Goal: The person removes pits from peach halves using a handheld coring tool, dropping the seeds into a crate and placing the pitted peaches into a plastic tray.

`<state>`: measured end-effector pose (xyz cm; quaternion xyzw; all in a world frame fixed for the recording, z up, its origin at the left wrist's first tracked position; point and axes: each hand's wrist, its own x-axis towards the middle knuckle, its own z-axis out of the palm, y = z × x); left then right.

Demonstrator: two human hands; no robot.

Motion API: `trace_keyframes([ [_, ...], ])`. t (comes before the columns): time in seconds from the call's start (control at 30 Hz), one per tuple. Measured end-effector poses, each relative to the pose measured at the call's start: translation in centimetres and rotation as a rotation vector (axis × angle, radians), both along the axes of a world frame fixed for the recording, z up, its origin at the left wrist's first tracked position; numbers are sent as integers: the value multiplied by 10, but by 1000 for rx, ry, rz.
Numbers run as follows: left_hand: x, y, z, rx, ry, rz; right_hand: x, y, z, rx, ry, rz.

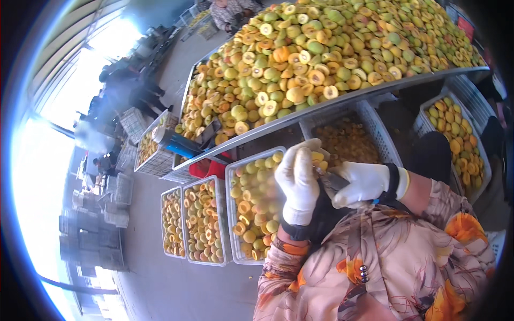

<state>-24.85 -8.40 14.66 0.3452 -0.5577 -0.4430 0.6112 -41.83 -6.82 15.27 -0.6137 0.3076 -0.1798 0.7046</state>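
Both my hands wear white gloves and meet in front of my chest. My left hand is closed around a yellow peach half, mostly covered by its fingers. My right hand grips a dark grey hand tool, its working end close against the fruit; its exact kind is hard to make out. Beyond them, a big heap of halved yellow-green peaches, many with pits showing, lies on a metal-edged table. Below my left hand stands a white crate of peach halves.
Two more filled crates stand farther left. Under the table edge, a crate holds small brownish pieces; another filled crate is at right. A blue cylinder and red cloth sit by the table corner. Other people work beyond.
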Motion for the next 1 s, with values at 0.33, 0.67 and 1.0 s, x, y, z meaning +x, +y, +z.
trace_keyframes([
  [0.33,-28,-12,-31,83,-66,-51,-25,8,-33,392,-167,-67],
  [0.67,-14,-40,-69,340,76,73,-46,-13,-66,630,-510,111],
  [1.0,212,11,-174,658,-574,555,-83,-42,-201,-84,573,-458],
])
